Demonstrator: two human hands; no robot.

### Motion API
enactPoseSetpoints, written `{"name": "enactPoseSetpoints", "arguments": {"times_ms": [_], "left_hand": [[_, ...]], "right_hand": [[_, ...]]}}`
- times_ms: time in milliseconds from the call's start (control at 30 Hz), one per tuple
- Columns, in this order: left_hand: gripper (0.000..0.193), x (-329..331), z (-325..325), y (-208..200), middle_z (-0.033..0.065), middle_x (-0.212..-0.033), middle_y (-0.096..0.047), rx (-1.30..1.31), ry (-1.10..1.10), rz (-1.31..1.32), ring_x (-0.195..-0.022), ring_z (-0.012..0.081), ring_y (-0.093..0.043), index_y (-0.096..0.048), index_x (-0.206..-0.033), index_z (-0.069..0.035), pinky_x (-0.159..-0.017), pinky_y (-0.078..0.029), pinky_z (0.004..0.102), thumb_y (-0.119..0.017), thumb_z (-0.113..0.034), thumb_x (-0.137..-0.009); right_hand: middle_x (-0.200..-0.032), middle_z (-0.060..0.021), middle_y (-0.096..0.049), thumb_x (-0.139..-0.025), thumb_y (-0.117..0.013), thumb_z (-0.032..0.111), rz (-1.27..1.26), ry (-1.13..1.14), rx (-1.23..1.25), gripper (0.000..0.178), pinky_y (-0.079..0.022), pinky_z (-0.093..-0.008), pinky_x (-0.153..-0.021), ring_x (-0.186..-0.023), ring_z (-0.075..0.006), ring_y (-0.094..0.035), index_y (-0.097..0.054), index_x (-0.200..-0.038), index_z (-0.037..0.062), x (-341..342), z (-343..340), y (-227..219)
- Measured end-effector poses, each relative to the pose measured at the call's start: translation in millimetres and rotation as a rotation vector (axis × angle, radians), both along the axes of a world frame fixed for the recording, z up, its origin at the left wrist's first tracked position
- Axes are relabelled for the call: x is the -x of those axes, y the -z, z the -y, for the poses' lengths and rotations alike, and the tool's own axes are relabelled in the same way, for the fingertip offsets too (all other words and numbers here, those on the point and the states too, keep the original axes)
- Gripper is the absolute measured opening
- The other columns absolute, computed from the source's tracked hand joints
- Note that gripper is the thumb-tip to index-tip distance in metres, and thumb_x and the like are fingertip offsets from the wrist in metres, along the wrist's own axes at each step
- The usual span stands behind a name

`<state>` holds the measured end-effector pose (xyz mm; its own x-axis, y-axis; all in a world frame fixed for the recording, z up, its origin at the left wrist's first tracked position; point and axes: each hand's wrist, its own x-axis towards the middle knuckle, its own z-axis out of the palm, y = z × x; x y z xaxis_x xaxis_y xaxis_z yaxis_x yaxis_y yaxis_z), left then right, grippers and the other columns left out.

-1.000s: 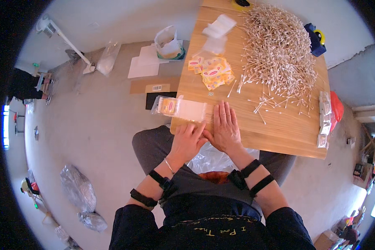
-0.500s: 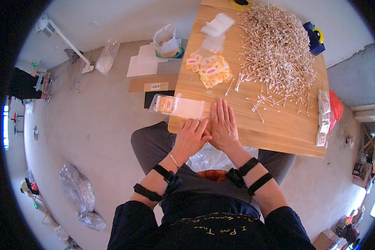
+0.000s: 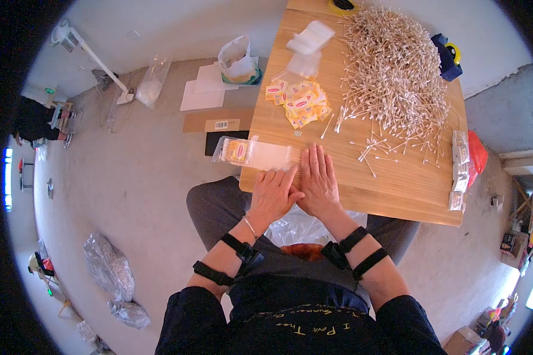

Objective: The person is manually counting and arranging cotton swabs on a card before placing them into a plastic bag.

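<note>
Near the table's front left edge lies a row of cotton swabs [image 3: 294,156], at the right end of a flat white sheet or sleeve [image 3: 269,155]. My right hand [image 3: 319,182] rests flat along the swabs' right side, its fingers straight and close together. The left hand [image 3: 273,192] lies palm down in front of the row. Its index finger stretches toward the swabs, and its thumb side meets the right hand. Whatever is under the palms is hidden. Left of the sheet sits a clear packet [image 3: 237,151] of swabs with a yellow card.
A big heap of cotton swabs [image 3: 397,71] covers the far right of the table [image 3: 391,195]. Yellow cards [image 3: 302,103] and clear bags [image 3: 310,38] lie at the left. Filled packs [image 3: 458,171] line the right edge. A tape dispenser [image 3: 448,56] stands behind the heap.
My left hand has shifted very slightly to the right, toward the right hand. The rest looks the same.
</note>
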<state>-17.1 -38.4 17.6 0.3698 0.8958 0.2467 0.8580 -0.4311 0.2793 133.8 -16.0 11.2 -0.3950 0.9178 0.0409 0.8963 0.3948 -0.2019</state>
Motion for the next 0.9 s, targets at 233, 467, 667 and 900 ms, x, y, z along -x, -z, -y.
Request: {"name": "enactPoseSetpoints", "arguments": {"times_ms": [233,467,667,900], "left_hand": [[0.064,-2,-7,-1,0.0074,-0.091,-0.059,0.05,-0.003,-0.038,-0.089,0.0237,-0.054,-0.053,-0.127,-0.003,-0.082,-0.038,0.0394,-0.051,-0.053,-0.087],[0.062,-3,-10,0,0.008,-0.087,-0.062,0.018,-0.021,0.028,-0.082,0.0234,-0.056,-0.052,-0.128,-0.003,-0.079,-0.038,0.0387,-0.051,-0.051,-0.088],[0.064,-6,-15,-6,0.013,-0.092,-0.065,0.187,-0.037,0.011,-0.083,0.0295,-0.06,-0.048,-0.131,-0.004,-0.08,-0.04,0.0435,-0.049,-0.053,-0.089],[0.063,-6,-16,-2,0.0142,-0.085,-0.065,0.149,-0.041,0.03,-0.081,0.0292,-0.061,-0.047,-0.132,-0.004,-0.078,-0.041,0.043,-0.049,-0.051,-0.09]], "right_hand": [[-0.151,-0.025,-0.021,-0.085,-0.047,0.036,0.002,0.005,0.009,0.075,-0.012,-0.0454,-0.117,-0.144,-0.0354,-0.015,-0.027,-0.142,-0.0079,-1,-1,-1],[-0.152,-0.024,-0.021,-0.086,-0.046,0.038,-0.031,0.01,0.014,0.075,-0.012,-0.0455,-0.117,-0.144,-0.0355,-0.015,-0.027,-0.142,-0.0079,0,-1,2],[-0.152,-0.0241,-0.022,-0.088,-0.044,0.04,0.017,0.009,0.001,0.075,-0.012,-0.0458,-0.117,-0.144,-0.0359,-0.015,-0.027,-0.142,-0.0081,0,-1,2],[-0.152,-0.0242,-0.02,-0.088,-0.043,0.039,0.01,0.02,0.007,0.074,-0.011,-0.0456,-0.117,-0.144,-0.0361,-0.014,-0.026,-0.143,-0.0078,0,0,5]]}}
